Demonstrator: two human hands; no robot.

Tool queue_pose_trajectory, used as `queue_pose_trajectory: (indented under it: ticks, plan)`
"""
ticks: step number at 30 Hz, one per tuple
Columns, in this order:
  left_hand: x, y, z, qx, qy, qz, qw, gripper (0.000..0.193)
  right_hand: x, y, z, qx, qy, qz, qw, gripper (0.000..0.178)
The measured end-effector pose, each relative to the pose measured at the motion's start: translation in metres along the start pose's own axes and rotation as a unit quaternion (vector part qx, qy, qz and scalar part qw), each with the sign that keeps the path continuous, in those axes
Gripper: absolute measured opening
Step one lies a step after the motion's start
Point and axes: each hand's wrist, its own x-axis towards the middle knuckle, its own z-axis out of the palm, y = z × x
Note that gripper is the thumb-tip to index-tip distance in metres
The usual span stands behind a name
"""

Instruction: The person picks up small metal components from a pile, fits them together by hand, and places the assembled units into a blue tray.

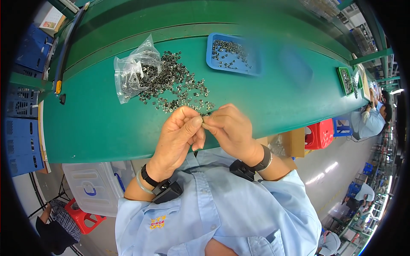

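My left hand (pixel 178 135) and my right hand (pixel 230 130) meet fingertip to fingertip just above the near edge of the green table (pixel 102 123). Between the pinched fingers sits a small metal part (pixel 204 117), mostly hidden; both hands pinch it. Right behind the hands lies a loose pile of small metal parts (pixel 175 87). A crumpled clear plastic bag (pixel 133 70) holding more of them rests at the pile's left edge.
A blue tray (pixel 232 55) with metal parts stands behind the pile, to the right. A green tray (pixel 345 80) lies far right. Blue crates (pixel 21 128) stack at the left. A red stool (pixel 320 134) and another seated person (pixel 371 119) are right of the table.
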Motion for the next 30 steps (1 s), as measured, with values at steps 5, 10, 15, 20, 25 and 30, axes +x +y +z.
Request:
queue_pose_trajectory:
  ticks: [5, 10, 15, 20, 25, 30]
  plan:
    - [-0.0005, 0.0008, -0.0025, 0.020, 0.017, -0.011, 1.000, 0.016, 0.0035, 0.0011, -0.0017, -0.072, -0.009, -0.066, 0.995, 0.021]
    - [-0.0011, 0.0048, 0.0019, 0.019, 0.023, -0.023, 0.999, 0.017, 0.0033, 0.0042, -0.0024, -0.059, -0.007, -0.046, 0.997, 0.023]
    - [-0.0008, 0.0063, 0.0030, 0.030, 0.032, -0.021, 0.999, 0.017, 0.0056, 0.0023, -0.0028, -0.073, -0.013, -0.047, 0.996, 0.024]
    - [0.0000, 0.0046, 0.0001, 0.047, 0.033, -0.027, 0.998, 0.015, 0.0030, 0.0008, -0.0009, -0.082, -0.017, -0.043, 0.996, 0.024]
    - [0.0005, -0.0005, 0.0002, 0.051, 0.045, -0.025, 0.997, 0.014, -0.0009, 0.0022, 0.0009, -0.083, -0.018, -0.028, 0.996, 0.024]
    - [0.0066, -0.0031, 0.0003, 0.032, 0.046, -0.031, 0.998, 0.016, 0.0042, 0.0075, -0.0019, -0.091, -0.025, -0.022, 0.995, 0.024]
